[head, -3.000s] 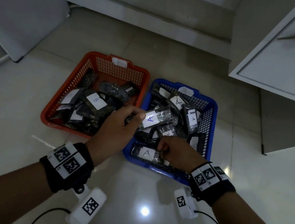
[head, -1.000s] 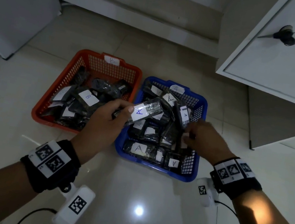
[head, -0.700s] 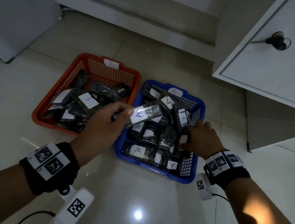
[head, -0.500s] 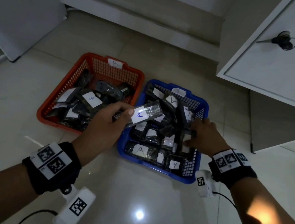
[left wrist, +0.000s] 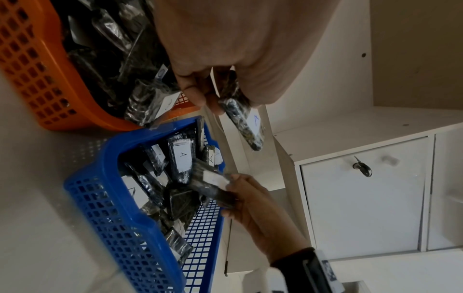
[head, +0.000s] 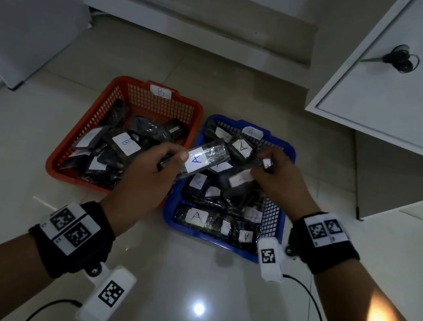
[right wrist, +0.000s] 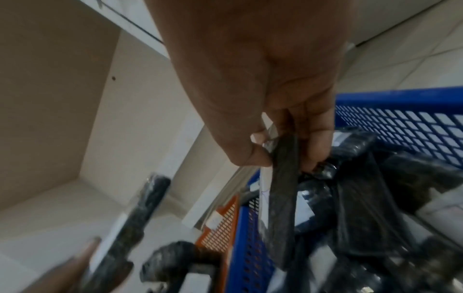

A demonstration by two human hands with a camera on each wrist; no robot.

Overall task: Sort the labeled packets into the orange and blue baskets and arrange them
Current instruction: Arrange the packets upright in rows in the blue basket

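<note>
- Two dark, plastic-wrapped packets with white paper labels were in hand. The left hand pinched one A-marked packet between thumb and fingers, above the gap where the two baskets met.
- The right hand had its fingers curled round a second dark packet, lifted just over the heap in the blue mesh plastic basket; its label was too faint to read.
- Sorting looked nearly done, to my eye: I saw no loose packets on the pale tiled floor, and both baskets were heaped. What seemed left was dropping these two and tidying the jumbled piles.
- The orange mesh plastic basket carried a tag reading "B" on its far rim, and one packet inside showed "B".
- The blue basket's far tag read "A", as did several labels within it.
</note>
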